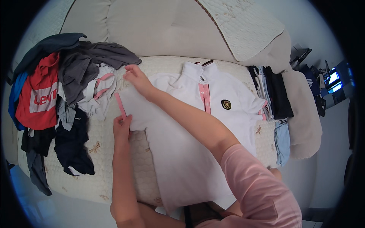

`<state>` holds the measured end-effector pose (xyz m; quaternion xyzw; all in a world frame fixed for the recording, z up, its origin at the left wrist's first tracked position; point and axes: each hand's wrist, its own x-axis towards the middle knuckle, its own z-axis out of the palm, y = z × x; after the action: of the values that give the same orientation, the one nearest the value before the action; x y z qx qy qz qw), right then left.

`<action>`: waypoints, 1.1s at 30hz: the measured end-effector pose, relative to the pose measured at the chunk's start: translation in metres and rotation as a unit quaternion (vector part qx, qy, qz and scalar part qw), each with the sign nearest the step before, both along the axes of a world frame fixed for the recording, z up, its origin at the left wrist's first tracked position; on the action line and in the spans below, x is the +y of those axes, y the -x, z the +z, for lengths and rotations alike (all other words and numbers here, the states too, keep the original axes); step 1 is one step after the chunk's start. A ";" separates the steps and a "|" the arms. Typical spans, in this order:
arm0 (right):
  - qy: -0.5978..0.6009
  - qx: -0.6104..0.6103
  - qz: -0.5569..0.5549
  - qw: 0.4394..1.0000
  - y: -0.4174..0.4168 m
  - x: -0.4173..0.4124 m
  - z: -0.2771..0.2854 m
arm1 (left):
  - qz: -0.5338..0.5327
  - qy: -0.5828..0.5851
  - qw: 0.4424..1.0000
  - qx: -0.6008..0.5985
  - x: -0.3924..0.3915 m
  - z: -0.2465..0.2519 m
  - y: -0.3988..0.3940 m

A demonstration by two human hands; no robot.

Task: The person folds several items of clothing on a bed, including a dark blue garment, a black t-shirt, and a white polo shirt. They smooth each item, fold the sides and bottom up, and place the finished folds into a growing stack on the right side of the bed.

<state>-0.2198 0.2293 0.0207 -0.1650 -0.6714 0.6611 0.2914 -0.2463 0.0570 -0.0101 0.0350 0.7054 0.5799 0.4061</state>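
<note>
A white polo shirt [182, 154] lies spread face up, its collar away from me. It has a pink button placket [206, 98], pink-edged sleeves and a dark crest badge [226, 104] on the chest. My left hand [122, 125] pinches the lower corner of the pink cuff [119, 105] on the shirt's left-lying sleeve. Reaching across the shirt, my right hand [138, 81] is raised just above that sleeve, near the shoulder. Its fingers are slightly curled, with nothing visible in them. My right forearm hides part of the shirt's front.
The shirt rests on a sofa with a quilted cream cover [98, 182]. Loose clothes are heaped at left, among them a red garment [40, 94], grey fabric [77, 68] and a navy garment [71, 142]. Folded clothes [273, 91] stand beside the right armrest [302, 116].
</note>
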 end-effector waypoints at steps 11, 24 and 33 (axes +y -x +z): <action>-0.481 -0.198 -0.391 0.759 -0.201 0.148 -0.012 | -0.114 0.095 0.713 0.685 -0.006 0.003 -0.014; -0.331 -0.401 -0.216 0.827 -0.261 0.219 -0.028 | -0.406 0.073 0.621 0.666 0.213 0.013 -0.021; -0.418 -0.389 -0.370 0.733 -0.255 0.232 -0.040 | -0.206 0.175 0.744 0.611 0.245 -0.003 -0.022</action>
<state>0.0349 0.4618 -0.0193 -0.5047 -0.8209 0.0316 0.2653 -0.2244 0.3024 -0.0129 0.4549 0.8672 0.2027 -0.0031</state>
